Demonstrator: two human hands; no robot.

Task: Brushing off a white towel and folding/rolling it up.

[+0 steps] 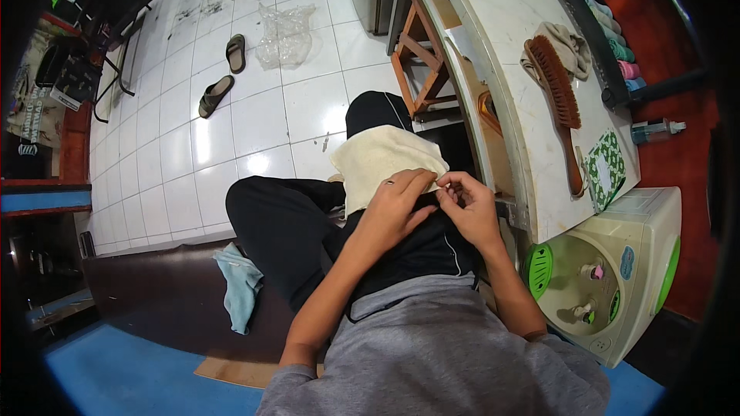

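Observation:
A cream-coloured cloth (384,153) lies spread over my right thigh, just past my lap. My left hand (402,196), with a ring on one finger, rests across the cloth's near right part, its fingertips at that corner. My right hand (471,205) pinches the same corner between thumb and fingers. Both sets of fingertips nearly meet there. Whether something small sits between them is hidden by the fingers.
On the white table (520,127) to my right lie a brown-bristled brush (552,81), a beige cloth (569,49) and a green patterned packet (606,167). A water dispenser (647,242) stands beside it. A light-blue cloth (240,289) lies on the dark bench (156,300). Sandals (217,95) and clear plastic (283,34) lie on the tiles.

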